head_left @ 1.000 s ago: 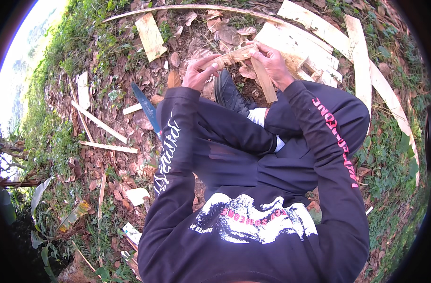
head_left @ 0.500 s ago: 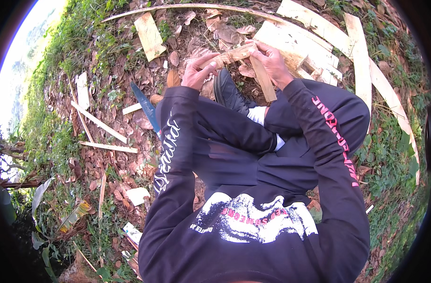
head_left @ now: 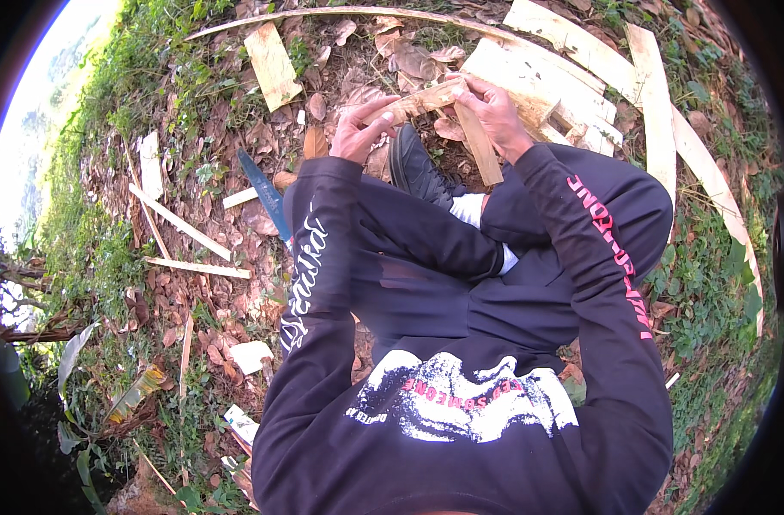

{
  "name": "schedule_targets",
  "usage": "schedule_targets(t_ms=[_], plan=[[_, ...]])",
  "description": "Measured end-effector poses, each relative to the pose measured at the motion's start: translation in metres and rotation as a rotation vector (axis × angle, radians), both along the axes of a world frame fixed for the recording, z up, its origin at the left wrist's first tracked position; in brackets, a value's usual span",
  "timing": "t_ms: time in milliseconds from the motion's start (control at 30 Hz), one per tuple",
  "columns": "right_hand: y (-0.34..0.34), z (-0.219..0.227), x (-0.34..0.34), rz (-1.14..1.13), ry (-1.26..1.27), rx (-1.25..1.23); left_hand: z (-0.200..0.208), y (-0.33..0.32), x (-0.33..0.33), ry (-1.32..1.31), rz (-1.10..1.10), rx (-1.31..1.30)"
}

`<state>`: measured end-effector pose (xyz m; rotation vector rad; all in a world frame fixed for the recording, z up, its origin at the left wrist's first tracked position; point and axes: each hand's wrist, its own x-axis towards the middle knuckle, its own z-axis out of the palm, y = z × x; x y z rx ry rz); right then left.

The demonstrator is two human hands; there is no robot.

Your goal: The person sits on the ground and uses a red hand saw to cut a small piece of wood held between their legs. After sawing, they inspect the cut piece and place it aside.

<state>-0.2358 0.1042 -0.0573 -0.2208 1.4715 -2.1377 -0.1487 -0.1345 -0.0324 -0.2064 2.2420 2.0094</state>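
Note:
Two short wooden strips meet at a corner in front of me. My left hand point(head_left: 364, 130) is closed on the left end of one wooden strip point(head_left: 424, 102), which runs across toward the right. At its other end my right hand point(head_left: 495, 113) grips the corner, where a second wooden strip point(head_left: 478, 146) angles down toward my knee. Whether the two strips are fastened together I cannot tell. Below the hands, a dark shoe point(head_left: 419, 165) shows between my folded legs. A blue saw blade point(head_left: 265, 196) lies beside my left forearm, its handle hidden by the sleeve.
Several pale boards point(head_left: 529, 81) lie stacked beyond my right hand. Long planks point(head_left: 652, 103) stretch along the right side. A short board point(head_left: 273, 67) rests at the far left, and thin offcuts point(head_left: 182, 223) are scattered over leaf-covered ground on the left.

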Motion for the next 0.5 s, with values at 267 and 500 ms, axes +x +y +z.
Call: schedule_targets(t_ms=[267, 500], plan=[[-0.0006, 0.0015, 0.0014, -0.01, -0.005, -0.01, 0.0055, 0.0025, 0.0012, 0.02, -0.006, 0.018], [-0.0007, -0.0039, -0.0001, -0.014, -0.011, -0.021, 0.0027, 0.0018, -0.0003, 0.003, -0.004, 0.029]])
